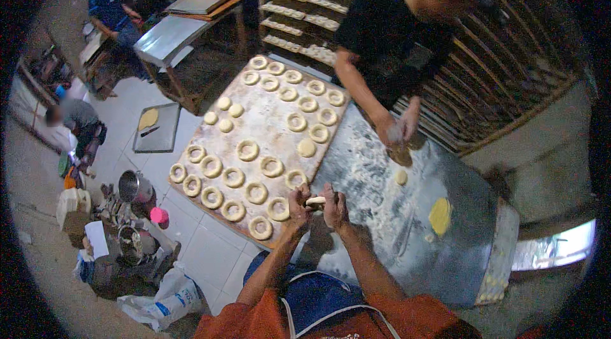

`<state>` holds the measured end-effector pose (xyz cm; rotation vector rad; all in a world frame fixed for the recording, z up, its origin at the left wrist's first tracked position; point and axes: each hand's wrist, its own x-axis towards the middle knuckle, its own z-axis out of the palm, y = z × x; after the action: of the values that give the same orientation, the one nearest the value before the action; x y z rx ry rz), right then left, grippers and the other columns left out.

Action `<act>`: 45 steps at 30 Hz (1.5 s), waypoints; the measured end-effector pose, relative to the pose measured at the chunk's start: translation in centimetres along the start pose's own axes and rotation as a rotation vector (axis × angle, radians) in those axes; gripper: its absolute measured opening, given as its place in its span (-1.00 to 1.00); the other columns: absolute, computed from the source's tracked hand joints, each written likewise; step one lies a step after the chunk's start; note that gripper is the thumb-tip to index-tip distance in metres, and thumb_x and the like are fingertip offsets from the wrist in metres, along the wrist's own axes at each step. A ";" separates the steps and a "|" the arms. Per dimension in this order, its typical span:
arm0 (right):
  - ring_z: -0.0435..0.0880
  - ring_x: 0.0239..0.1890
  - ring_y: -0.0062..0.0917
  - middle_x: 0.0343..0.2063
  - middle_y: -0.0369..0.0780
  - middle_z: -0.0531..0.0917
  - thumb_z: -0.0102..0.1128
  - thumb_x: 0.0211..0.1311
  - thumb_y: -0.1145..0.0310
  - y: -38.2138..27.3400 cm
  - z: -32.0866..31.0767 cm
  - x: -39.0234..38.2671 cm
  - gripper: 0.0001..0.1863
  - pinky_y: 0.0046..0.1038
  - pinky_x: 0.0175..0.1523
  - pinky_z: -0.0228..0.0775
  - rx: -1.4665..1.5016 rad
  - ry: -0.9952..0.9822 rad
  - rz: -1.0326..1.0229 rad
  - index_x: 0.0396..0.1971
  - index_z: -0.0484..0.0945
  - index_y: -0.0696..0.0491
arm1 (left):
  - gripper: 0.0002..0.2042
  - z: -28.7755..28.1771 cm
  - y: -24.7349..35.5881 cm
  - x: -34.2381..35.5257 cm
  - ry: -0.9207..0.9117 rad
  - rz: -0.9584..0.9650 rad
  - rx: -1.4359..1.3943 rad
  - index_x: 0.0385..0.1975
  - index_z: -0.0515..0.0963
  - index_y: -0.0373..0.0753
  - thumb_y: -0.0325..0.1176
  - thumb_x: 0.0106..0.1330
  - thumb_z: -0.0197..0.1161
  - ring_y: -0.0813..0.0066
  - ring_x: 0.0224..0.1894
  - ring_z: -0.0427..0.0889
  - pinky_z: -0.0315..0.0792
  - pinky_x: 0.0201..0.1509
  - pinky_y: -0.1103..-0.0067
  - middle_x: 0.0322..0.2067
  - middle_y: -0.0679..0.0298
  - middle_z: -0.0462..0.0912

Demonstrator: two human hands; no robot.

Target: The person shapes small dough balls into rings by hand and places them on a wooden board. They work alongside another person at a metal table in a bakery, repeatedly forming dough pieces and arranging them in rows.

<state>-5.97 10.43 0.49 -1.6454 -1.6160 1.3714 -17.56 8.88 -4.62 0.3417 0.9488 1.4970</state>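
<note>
Between my two hands is a small piece of pale dough (315,200), perhaps a ring, mostly hidden by the fingers. My left hand (299,204) grips its left side and my right hand (335,210) its right, just off the near right edge of a floured wooden board (254,121). Several dough rings lie on that board, one of them (295,179) right beside my left hand. Toward its left side sit several round dough balls (225,125). A flattened dough round (306,148) lies near the board's right edge.
Across the flour-dusted metal table (382,243), a co-worker in black (394,40) works at a dough ball (401,177). Yellow dough (439,216) lies at right. Racks of trays (302,14) stand behind. Left on the floor are a tray (164,142), a metal pot (135,186) and a pink cup (159,215).
</note>
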 end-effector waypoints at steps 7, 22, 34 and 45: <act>0.59 -0.31 -0.53 -0.52 -0.17 0.59 0.08 0.21 0.10 -8.7 9.7 8.2 -0.59 -0.44 -0.18 0.44 -0.066 -0.158 -0.611 -0.32 0.58 0.21 | -0.81 -9.2 12.2 6.4 0.164 0.783 0.971 -0.52 0.30 -0.30 -0.31 0.22 0.01 0.37 -0.61 0.31 0.23 -0.53 0.48 -0.67 0.16 0.29; 0.50 -0.07 -0.06 -0.22 -0.01 0.54 0.05 0.10 0.41 -11.5 14.6 15.2 -0.74 -0.14 0.12 0.35 -0.664 -0.056 -0.916 -0.20 0.48 0.17 | -0.77 -16.3 24.3 16.9 0.095 0.649 1.515 -0.52 0.50 -0.35 -0.31 0.07 0.36 -0.04 -0.39 0.57 0.41 -0.32 0.24 -0.49 -0.05 0.57; 0.44 0.01 -0.23 -0.18 -0.12 0.55 0.07 0.04 0.45 -14.6 16.9 16.7 -0.69 -0.18 0.05 0.32 -0.764 -0.107 -0.953 -0.16 0.50 0.15 | -0.75 -16.1 23.5 17.0 0.132 0.579 1.421 -0.49 0.50 -0.37 -0.31 0.06 0.37 0.01 -0.46 0.53 0.39 -0.38 0.26 -0.49 -0.04 0.53; 0.52 -0.07 -0.11 -0.15 0.06 0.52 0.02 0.11 0.47 -16.0 20.2 26.5 -0.68 -0.24 -0.02 0.45 -0.672 -0.100 -0.863 -0.12 0.42 0.25 | -0.78 -20.1 27.3 25.1 0.086 0.792 1.739 -0.22 0.44 -0.33 -0.49 0.11 0.16 -0.04 -0.20 0.41 0.33 -0.16 0.22 -0.24 -0.03 0.44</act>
<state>-35.83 32.01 -2.67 -0.8974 -2.5863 0.4877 -55.09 28.02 -5.29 2.0635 2.1637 0.8851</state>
